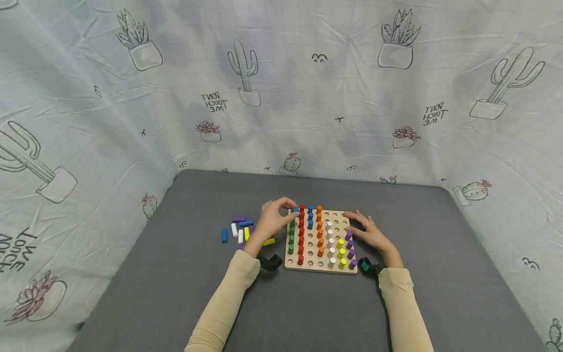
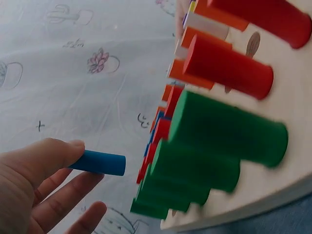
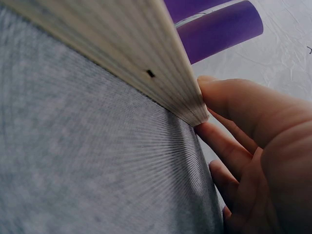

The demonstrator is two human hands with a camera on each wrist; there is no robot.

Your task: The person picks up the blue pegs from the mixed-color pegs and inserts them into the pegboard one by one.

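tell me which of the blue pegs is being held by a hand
The blue peg pinched by the left hand above the board's far-left corner; the other blue pegs stand in holes or lie loose on the table.

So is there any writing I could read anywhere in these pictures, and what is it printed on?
"DON'T TOUCH ME", mirror-reversed, on the pale cactus-print cloth backdrop.
The same, reversed, further right.
The same, reversed and larger, at the left edge.
Wooden peg board and coloured pegs: no writing.
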